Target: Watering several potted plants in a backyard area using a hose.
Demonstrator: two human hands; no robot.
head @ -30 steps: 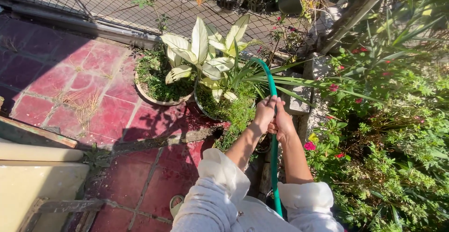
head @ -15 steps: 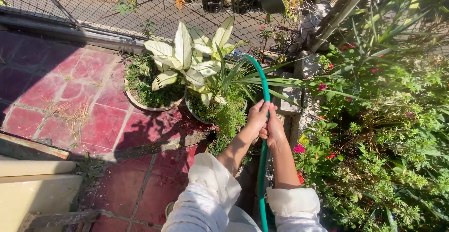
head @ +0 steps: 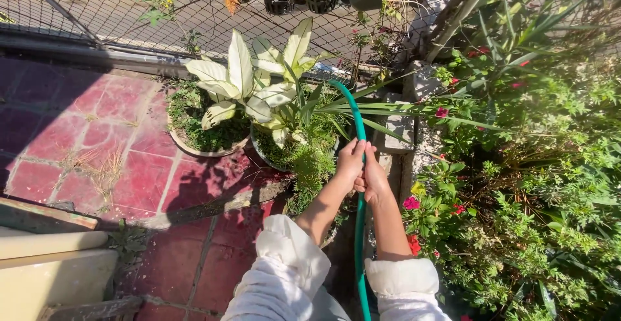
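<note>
Both hands (head: pixel 362 169) grip hose (head: pixel 354 117); nozzle hidden.

Packages, labels, signs, screens: none in view.
</note>
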